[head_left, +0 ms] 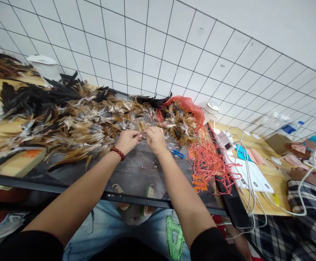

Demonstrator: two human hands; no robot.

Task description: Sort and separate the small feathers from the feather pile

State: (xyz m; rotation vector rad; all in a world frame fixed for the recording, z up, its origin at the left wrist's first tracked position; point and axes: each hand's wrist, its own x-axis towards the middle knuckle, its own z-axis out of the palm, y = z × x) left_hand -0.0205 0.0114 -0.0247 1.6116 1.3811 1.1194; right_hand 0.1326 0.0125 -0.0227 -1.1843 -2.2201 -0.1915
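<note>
My left hand and my right hand meet over the dark glass tabletop. Both are closed in a pinch, fingertips nearly touching. Between them is a small bunch of feathers, its tan tips pointing away from me; the fingers hide its lower end. Just beyond lies a long pile of brown and white feathers, with black feathers at its left end. Beside my right wrist rests a blue-handled tool. Further right is a tangle of red strings.
A red plastic bag with more feathers stands at the back. On the right are a dark phone, white cables and a white sheet with rings. A co-worker's plaid sleeve is at far right. A wire grid runs behind.
</note>
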